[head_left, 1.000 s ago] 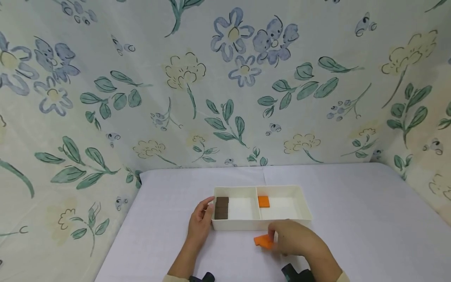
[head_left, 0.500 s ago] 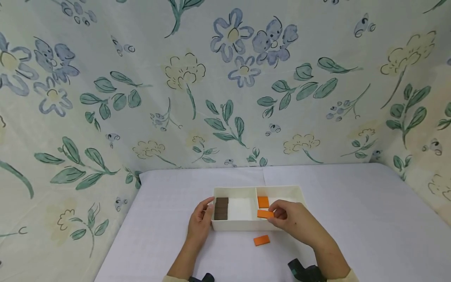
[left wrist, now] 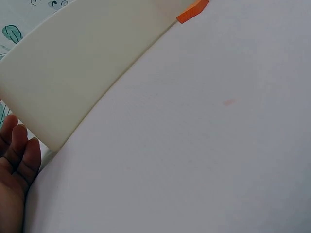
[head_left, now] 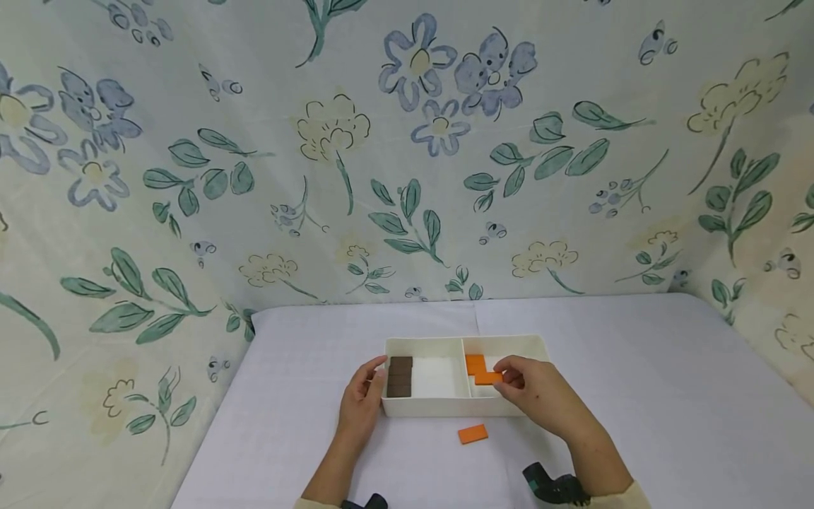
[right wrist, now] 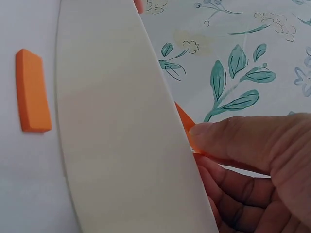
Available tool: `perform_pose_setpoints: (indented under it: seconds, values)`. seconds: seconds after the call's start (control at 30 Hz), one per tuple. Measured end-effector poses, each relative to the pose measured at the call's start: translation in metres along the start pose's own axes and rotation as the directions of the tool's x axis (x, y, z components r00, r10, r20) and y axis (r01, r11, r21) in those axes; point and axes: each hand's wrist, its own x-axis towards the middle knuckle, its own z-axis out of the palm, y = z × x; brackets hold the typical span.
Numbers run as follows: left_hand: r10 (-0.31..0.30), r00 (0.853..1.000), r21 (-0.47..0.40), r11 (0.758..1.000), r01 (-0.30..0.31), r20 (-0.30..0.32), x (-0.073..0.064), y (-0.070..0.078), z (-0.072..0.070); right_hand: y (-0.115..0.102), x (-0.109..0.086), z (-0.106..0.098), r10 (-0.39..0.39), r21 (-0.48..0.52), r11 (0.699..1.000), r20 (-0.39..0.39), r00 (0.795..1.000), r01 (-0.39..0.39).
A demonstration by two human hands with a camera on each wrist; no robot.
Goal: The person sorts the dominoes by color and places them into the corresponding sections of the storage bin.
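Observation:
A white two-compartment box [head_left: 439,408] lies on the table. My right hand [head_left: 548,397] pinches an orange block [head_left: 487,379] between thumb and fingers, low over the right compartment; the right wrist view shows its edge [right wrist: 186,124] past the box wall. Against the divider, farther back in that compartment, is more orange [head_left: 474,364], flat and square-looking. My left hand [head_left: 361,401] rests against the box's left end, fingers loosely bent; the left wrist view shows its fingertips [left wrist: 22,145] beside the box corner. Dark brown blocks [head_left: 400,377] line the left compartment's left wall.
One loose orange block [head_left: 473,434] lies on the white-covered table [head_left: 305,367] in front of the box. Behind the table hangs a floral cloth [head_left: 407,177]. Black wrist devices [head_left: 555,485] sit close to the front edge of the view.
My right hand has picked an orange block off the table, lifted it over the front wall into the right compartment and shifted it slightly right and back. The left hand stays put.

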Motion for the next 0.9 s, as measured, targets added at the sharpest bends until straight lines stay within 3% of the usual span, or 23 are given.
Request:
perform_pose_setpoints:
  seconds: [0.37,0.63,0.9]
  values:
    - [-0.019,1.0,-0.004,1.0,0.019,-0.01,0.001,0.001,0.001,0.008,0.006,0.002,0.045,-0.085,0.995,-0.034,0.998,-0.047]
    - [-0.008,1.0,0.001,1.0,0.008,-0.014,0.003,0.0,-0.001,0.014,0.013,0.002,0.009,-0.127,0.992,-0.072,0.997,-0.018]
    - [-0.009,1.0,-0.004,1.0,0.009,-0.007,0.003,-0.001,0.0,0.015,0.024,0.002,0.034,-0.103,0.994,0.03,0.999,-0.031]
